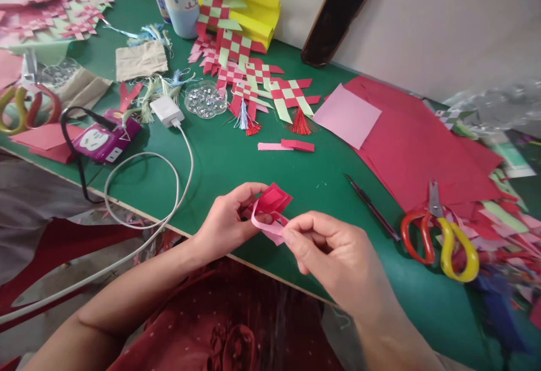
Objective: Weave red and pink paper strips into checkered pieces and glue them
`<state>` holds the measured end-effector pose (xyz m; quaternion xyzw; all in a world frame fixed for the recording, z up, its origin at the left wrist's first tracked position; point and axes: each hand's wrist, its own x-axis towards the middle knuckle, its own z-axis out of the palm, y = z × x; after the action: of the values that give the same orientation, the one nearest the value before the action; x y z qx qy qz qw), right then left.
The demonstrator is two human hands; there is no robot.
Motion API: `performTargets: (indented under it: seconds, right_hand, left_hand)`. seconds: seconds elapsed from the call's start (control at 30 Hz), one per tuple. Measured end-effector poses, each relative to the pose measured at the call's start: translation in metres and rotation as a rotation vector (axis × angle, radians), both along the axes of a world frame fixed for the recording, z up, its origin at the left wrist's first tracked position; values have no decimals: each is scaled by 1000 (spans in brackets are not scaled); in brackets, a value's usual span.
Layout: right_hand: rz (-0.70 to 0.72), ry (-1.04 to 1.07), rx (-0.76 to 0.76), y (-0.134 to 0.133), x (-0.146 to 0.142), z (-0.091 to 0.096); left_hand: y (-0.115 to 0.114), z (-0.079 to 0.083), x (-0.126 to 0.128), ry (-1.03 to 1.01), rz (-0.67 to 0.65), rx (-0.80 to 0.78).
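thumb and fingers of my right hand (333,255) pinch the end of a light pink paper strip (255,216), which loops toward my left hand (226,219) in my head view. that hand clasps a folded red paper piece (275,196); how the two papers interlace is hard to make out, as my fingers cover part of them. both are above the near side of the green table (230,162). beyond them, two short strips (298,145) lie overlapping, with woven checkered pieces (291,93) farther back. rightward lie a slim dark tool (372,207) and scissors (460,250).
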<state>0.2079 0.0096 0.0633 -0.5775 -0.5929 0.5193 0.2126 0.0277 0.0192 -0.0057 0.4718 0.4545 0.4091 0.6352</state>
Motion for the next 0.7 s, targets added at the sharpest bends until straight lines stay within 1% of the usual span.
performTargets:
  seconds: [0.13, 0.23, 0.43, 0.6, 0.7]
  right_hand:
    - [-6, -76, 193, -10, -5, -4]
    - [-50, -103, 253, -13, -2, -11]
    - [-121, -146, 296, -11, 7, -25]
    - [-148, -176, 278, -9, 10, -34]
    - [-145, -184, 238, -7, 11, -36]
  left_hand:
    - [4, 3, 0, -151, 23, -75]
    - [6, 3, -1, -187, 32, -88]
    - [7, 1, -4, -252, 29, -100]
    - [6, -1, -4, -295, 24, -98]
    - [7, -1, -4, -301, 23, -101]
